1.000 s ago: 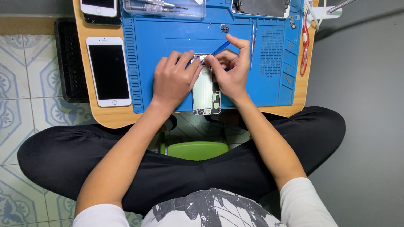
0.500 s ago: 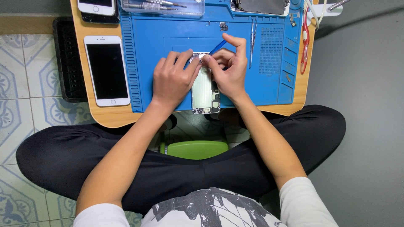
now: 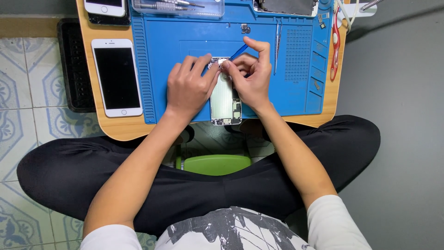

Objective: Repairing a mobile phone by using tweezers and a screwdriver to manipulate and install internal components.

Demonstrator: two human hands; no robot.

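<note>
Opened phone housing [image 3: 225, 99], pale interior exposed, lies between both hands. Left hand [image 3: 188, 85] pinches its top edge; right hand [image 3: 252, 76] grips blue pry tool [image 3: 237, 52]. Positions unchanged since before.

Wooden table [image 3: 121, 128]: blue mat [image 3: 185, 39], white phone [image 3: 116, 77] beside.

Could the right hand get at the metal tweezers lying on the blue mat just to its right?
Probably yes. The tweezers lie uncovered on the blue mat close beside the right hand, but that hand holds a blue tool it must put down first.
</note>
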